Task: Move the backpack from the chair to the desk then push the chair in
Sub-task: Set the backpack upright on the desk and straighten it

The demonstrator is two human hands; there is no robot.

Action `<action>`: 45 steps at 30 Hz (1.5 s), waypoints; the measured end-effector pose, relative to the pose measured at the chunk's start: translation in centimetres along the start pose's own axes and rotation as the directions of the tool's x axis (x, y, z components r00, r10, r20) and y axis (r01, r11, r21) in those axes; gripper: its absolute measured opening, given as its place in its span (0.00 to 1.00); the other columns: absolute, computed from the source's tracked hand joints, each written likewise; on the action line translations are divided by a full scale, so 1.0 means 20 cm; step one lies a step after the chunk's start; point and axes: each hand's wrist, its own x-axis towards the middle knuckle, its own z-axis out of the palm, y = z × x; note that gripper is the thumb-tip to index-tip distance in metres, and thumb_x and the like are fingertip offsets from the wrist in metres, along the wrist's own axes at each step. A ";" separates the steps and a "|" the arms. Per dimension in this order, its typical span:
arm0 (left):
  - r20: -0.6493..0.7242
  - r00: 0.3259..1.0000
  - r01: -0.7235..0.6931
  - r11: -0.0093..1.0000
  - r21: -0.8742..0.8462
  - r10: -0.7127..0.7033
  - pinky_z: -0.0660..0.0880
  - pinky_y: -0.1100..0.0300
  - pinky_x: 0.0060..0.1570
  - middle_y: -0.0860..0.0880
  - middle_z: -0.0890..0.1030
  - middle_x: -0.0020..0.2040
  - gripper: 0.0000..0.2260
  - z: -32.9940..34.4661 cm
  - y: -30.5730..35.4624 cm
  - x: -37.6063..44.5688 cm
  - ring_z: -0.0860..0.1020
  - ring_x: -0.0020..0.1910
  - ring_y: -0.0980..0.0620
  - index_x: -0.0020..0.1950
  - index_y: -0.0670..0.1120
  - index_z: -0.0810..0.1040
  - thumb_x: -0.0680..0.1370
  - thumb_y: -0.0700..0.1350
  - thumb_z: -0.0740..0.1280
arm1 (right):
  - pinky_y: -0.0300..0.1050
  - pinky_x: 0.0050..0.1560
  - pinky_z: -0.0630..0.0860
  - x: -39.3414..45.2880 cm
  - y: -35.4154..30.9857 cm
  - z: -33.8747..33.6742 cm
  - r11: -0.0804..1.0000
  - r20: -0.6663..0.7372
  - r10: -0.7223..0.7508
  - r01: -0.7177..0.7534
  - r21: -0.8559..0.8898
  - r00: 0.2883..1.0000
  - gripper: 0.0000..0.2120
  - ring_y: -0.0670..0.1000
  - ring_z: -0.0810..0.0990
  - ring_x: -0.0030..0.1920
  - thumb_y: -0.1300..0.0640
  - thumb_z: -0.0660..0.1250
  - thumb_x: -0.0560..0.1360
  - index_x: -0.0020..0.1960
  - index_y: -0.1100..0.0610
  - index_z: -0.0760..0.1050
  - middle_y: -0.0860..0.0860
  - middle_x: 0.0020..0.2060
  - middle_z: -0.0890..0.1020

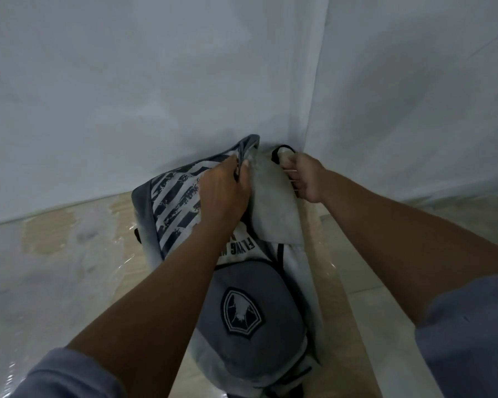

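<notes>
1. At the far left we see the tabletop (55,254), pale wood under a glossy clear plastic sheet, running back to a white draped cloth (156,81) that covers the wall behind it.
2. Our left sleeve (66,374), grey-blue, sits at the lower left edge, and the bare forearm reaches up and forward from it.
3. The backpack (256,311) lies on the tabletop in the middle, its top end pushed toward the corner where the cloth folds. It is grey and white, with dark broken stripes on the left panel, a rounded grey pocket with a shield badge nearer to us, and partly hidden lettering between them.
4. Our left hand (223,191) rests on the upper part of the backpack, fingers curled and pinching a fold of fabric near the top edge.
5. Our right hand (306,178) is closed in a fist at the backpack's top right, beside a black loop (282,152); it grips something thin there, though we cannot tell exactly what.
6. Our right sleeve (469,334) fills the lower right edge.
</notes>
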 end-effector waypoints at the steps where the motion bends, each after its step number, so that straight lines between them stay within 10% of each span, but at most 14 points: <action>1: 0.032 0.999 0.005 1.000 0.004 -0.005 0.63 0.56 0.30 0.52 0.69 0.28 0.18 0.04 0.01 0.00 0.64 0.24 0.57 0.35 0.46 0.68 0.83 0.49 0.63 | 0.39 0.29 0.71 -0.01 -0.01 0.00 1.000 0.015 0.003 -0.003 -0.023 1.000 0.15 0.51 0.76 0.33 0.46 0.59 0.83 0.52 0.56 0.78 0.53 0.41 0.79; 6: 0.125 0.990 0.057 0.996 0.062 -0.065 0.78 0.37 0.50 0.41 0.82 0.40 0.16 0.18 0.05 0.00 0.80 0.38 0.40 0.39 0.47 0.70 0.82 0.55 0.63 | 0.45 0.47 0.77 0.04 0.01 0.01 0.993 -0.004 -0.022 0.021 -0.118 1.000 0.29 0.55 0.81 0.54 0.36 0.63 0.79 0.69 0.56 0.76 0.54 0.58 0.81; 11: 0.110 0.990 0.082 0.990 0.112 -0.094 0.77 0.54 0.40 0.51 0.82 0.36 0.21 0.12 0.05 0.05 0.81 0.39 0.46 0.41 0.48 0.80 0.80 0.63 0.61 | 0.56 0.69 0.73 0.07 0.04 0.05 0.966 -0.098 -0.131 0.105 -0.238 0.986 0.37 0.60 0.77 0.65 0.34 0.62 0.72 0.73 0.57 0.73 0.57 0.69 0.77; 18: -0.054 0.995 0.087 0.994 0.061 -0.084 0.80 0.51 0.48 0.48 0.87 0.48 0.19 -0.11 -0.25 0.04 0.83 0.47 0.47 0.52 0.46 0.87 0.81 0.57 0.62 | 0.42 0.34 0.68 -0.16 0.05 0.24 0.685 -0.218 -0.694 0.536 -0.493 0.686 0.18 0.47 0.76 0.37 0.48 0.62 0.82 0.36 0.55 0.74 0.49 0.34 0.79; 22: -0.091 0.971 0.230 0.964 0.131 -0.219 0.79 0.50 0.50 0.46 0.86 0.48 0.18 -0.28 -0.47 -0.07 0.82 0.48 0.44 0.51 0.47 0.87 0.79 0.56 0.61 | 0.53 0.76 0.63 -0.25 0.18 0.47 0.505 -0.102 -0.796 0.562 -0.655 0.597 0.24 0.54 0.68 0.75 0.46 0.62 0.82 0.72 0.58 0.74 0.55 0.74 0.73; 25: -0.113 0.940 0.337 0.930 0.144 -0.323 0.78 0.51 0.45 0.43 0.84 0.46 0.16 -0.39 -0.59 -0.18 0.80 0.48 0.40 0.46 0.45 0.83 0.79 0.55 0.62 | 0.56 0.80 0.51 -0.33 0.28 0.65 0.316 0.080 -0.840 0.604 -0.732 0.537 0.26 0.55 0.64 0.78 0.46 0.62 0.82 0.75 0.59 0.71 0.54 0.76 0.70; 30: -0.083 0.834 0.552 0.825 0.119 -0.546 0.74 0.49 0.61 0.43 0.81 0.65 0.17 -0.51 -0.82 -0.37 0.76 0.65 0.41 0.65 0.45 0.81 0.81 0.52 0.64 | 0.50 0.76 0.60 -0.39 0.47 0.95 0.180 0.374 -0.681 0.639 -0.748 0.630 0.27 0.56 0.68 0.75 0.44 0.65 0.81 0.75 0.59 0.71 0.55 0.75 0.72; 37: 0.117 0.656 0.747 0.663 0.040 -0.746 0.78 0.48 0.62 0.44 0.84 0.60 0.21 -0.46 -1.13 -0.45 0.81 0.60 0.42 0.64 0.45 0.82 0.79 0.58 0.66 | 0.62 0.80 0.45 -0.30 0.68 1.22 0.066 0.246 -0.664 0.383 -0.921 0.706 0.54 0.55 0.46 0.83 0.27 0.63 0.72 0.84 0.57 0.46 0.55 0.83 0.49; 40: 0.355 0.457 0.889 0.407 -0.209 -0.815 0.83 0.47 0.48 0.43 0.86 0.47 0.22 -0.39 -1.22 -0.42 0.85 0.48 0.42 0.46 0.44 0.84 0.74 0.64 0.69 | 0.64 0.79 0.43 -0.28 0.69 1.26 0.045 0.213 -0.691 0.335 -0.941 0.691 0.48 0.56 0.46 0.83 0.34 0.63 0.76 0.83 0.57 0.46 0.55 0.83 0.49; 45: 0.545 0.283 0.950 0.153 -0.271 -0.789 0.81 0.53 0.37 0.42 0.84 0.51 0.33 -0.29 -1.31 -0.31 0.84 0.47 0.42 0.57 0.39 0.80 0.68 0.67 0.75 | 0.71 0.76 0.56 -0.27 0.65 1.23 0.073 0.171 -0.818 0.394 -0.916 0.549 0.26 0.59 0.67 0.77 0.54 0.67 0.80 0.76 0.59 0.69 0.56 0.74 0.73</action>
